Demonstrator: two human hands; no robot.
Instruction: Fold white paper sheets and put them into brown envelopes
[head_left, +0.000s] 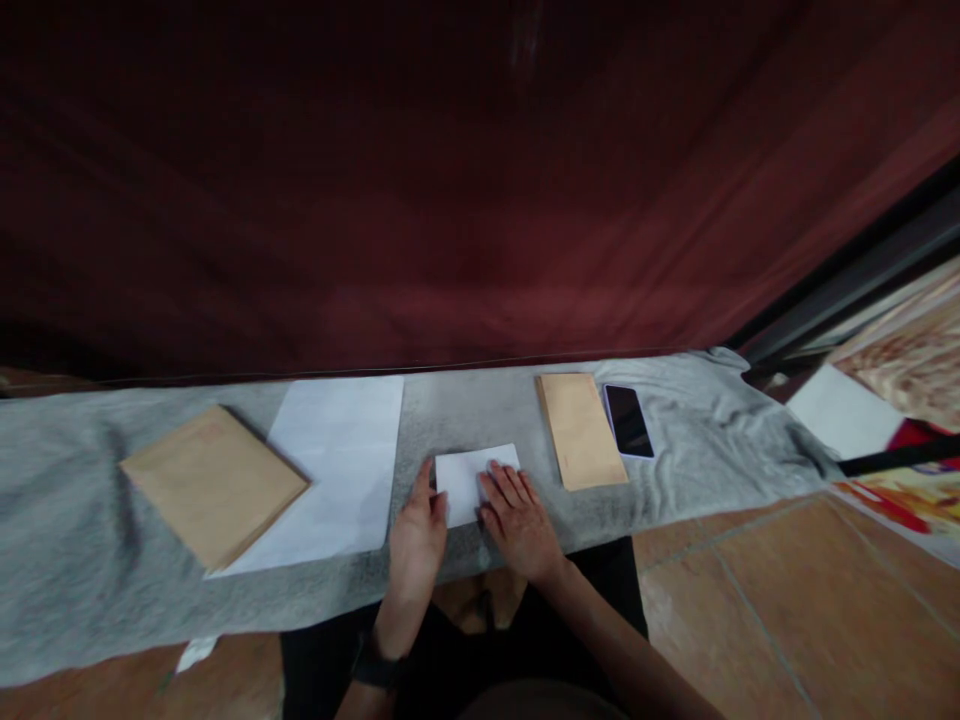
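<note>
On a long, narrow surface covered with a grey cloth [472, 405], seen from above, a person's two bare hands meet over a small white paper [461, 482]. It lies flat at the middle of the near side, straight in front of the person, turned slightly askew. The right hand [523, 522] is spread open, palm down, its fingers extended and resting on the paper's right part; it has nothing clasped. The left hand [417, 535] is at the opposite edge, index finger pointing away from the body and thumb at the paper's side, with a gap between the two (whether it pinches the edge, I cannot tell). A dark watch [377, 662] circles the left wrist.

To the left, a large white sheet [352, 470] lies flat, its left part covered by a stack of big brown envelopes [214, 485] set cornerwise. To the right of the hands, apart from them, is a stack of narrower brown envelopes [585, 435]; just beside it, farther right, lies a phone [630, 422] with a dark screen and a pale rim. Behind the cloth, a dark red backdrop [450, 200] fills the upper half. Below are the person's dark trousers [322, 660] and a brown tiled floor [735, 590].
</note>
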